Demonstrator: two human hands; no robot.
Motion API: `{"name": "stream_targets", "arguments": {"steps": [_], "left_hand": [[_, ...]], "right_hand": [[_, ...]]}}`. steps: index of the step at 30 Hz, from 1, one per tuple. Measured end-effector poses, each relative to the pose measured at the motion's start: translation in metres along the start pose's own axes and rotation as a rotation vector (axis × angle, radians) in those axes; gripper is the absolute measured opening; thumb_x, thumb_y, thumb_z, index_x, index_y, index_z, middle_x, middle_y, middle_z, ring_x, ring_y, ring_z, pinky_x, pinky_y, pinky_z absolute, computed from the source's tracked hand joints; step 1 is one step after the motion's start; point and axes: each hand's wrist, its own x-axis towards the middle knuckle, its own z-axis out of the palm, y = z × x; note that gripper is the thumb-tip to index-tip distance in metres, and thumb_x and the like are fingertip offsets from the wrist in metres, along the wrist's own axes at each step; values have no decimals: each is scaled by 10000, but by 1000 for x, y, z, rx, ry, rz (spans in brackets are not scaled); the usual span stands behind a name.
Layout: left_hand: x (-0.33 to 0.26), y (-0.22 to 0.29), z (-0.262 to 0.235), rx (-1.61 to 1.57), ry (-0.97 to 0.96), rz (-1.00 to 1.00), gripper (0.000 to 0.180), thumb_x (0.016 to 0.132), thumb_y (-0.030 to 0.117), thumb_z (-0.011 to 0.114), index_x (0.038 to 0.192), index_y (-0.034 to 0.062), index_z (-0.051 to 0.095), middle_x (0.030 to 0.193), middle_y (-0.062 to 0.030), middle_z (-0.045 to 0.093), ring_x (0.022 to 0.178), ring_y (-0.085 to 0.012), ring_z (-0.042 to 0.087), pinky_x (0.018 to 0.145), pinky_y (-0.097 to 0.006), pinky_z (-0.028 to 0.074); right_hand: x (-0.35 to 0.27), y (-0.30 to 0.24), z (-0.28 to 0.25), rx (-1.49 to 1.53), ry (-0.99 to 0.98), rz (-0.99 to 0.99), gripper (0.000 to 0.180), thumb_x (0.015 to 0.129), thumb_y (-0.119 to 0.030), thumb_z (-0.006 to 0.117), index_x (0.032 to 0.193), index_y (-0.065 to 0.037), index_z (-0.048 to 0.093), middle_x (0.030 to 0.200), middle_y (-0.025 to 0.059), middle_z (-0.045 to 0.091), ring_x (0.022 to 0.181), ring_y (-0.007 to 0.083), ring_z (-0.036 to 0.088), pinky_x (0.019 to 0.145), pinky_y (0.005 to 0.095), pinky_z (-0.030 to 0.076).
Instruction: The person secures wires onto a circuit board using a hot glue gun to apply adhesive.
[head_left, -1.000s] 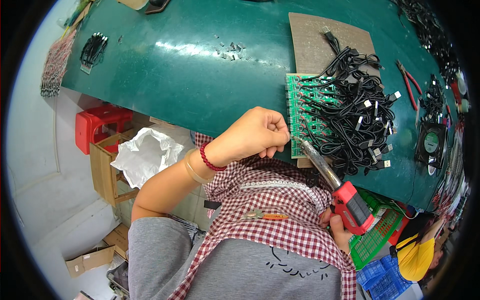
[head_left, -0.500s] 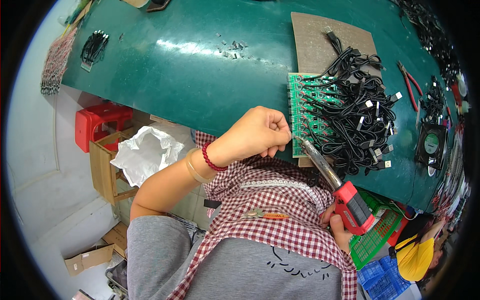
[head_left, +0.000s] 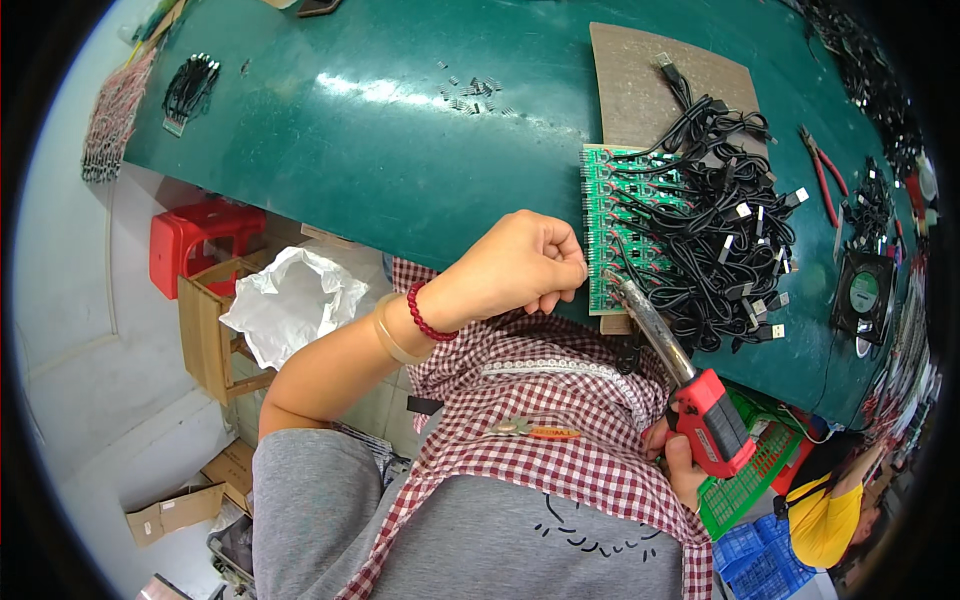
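Note:
My left hand (head_left: 525,262) is closed in a pinch at the left edge of a green circuit board panel (head_left: 610,210). What sits between its fingertips is too small to make out. Gripped in my right hand (head_left: 682,468) is a red and black soldering iron (head_left: 708,425); its metal barrel slants up and left, with the tip over the panel's lower part, close to my left fingers. A row of pins lines the panel's left edge. Black USB cables (head_left: 715,220) run from the boards and pile up on the right.
A brown board (head_left: 680,75) lies under the panel. Small black pin pieces (head_left: 475,95) are scattered on the green table (head_left: 400,170). Red-handled pliers (head_left: 825,175) and a round solder reel (head_left: 863,290) lie to the right. A person in yellow (head_left: 828,520) is at lower right.
The soldering iron's tip has drawn slightly right, away from the panel's left edge. My left hand keeps its pinch in nearly the same place.

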Motion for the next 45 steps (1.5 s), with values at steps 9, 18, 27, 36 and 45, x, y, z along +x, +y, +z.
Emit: {"name": "stream_targets", "arguments": {"steps": [9, 18, 27, 36, 45], "left_hand": [[-1, -1, 0, -3, 7, -1, 87, 799, 70, 568, 762, -9, 568, 638, -45, 579, 451, -41, 478, 392, -174, 365], [-2, -1, 0, -13, 2, -5, 88, 799, 67, 564, 770, -16, 573, 652, -54, 588, 447, -43, 480, 391, -174, 368], [0, -1, 0, -7, 2, 11, 81, 795, 58, 564, 765, -17, 570, 647, -53, 584, 452, -45, 484, 390, -175, 366], [-2, -1, -1, -16, 0, 1, 94, 804, 70, 568, 770, -17, 573, 644, -54, 584, 449, -48, 486, 392, -175, 368], [26, 24, -68, 1125, 910, 603, 144, 763, 128, 617, 861, 30, 580, 741, -103, 600, 690, -275, 582, 601, -360, 446]], "right_hand": [[2, 1, 1, -43, -1, 6, 240, 874, -241, 561, 842, -3, 554, 703, 40, 543, 619, 113, 501, 575, 250, 428], [-1, -2, 2, 35, 38, -37, 337, 866, -294, 574, 989, 7, 484, 694, 66, 534, 614, 134, 498, 567, 266, 421], [2, 1, -5, -47, -78, 2, 239, 865, -232, 568, 829, 5, 566, 731, 49, 562, 658, 126, 518, 605, 265, 431], [-2, 2, 2, 54, 44, -66, 495, 868, -361, 564, 1145, 17, 402, 657, 83, 506, 566, 157, 477, 554, 286, 408], [12, 4, 5, 155, 71, -232, 474, 875, -334, 548, 1137, 19, 371, 587, 77, 461, 489, 149, 439, 497, 291, 403]]}}
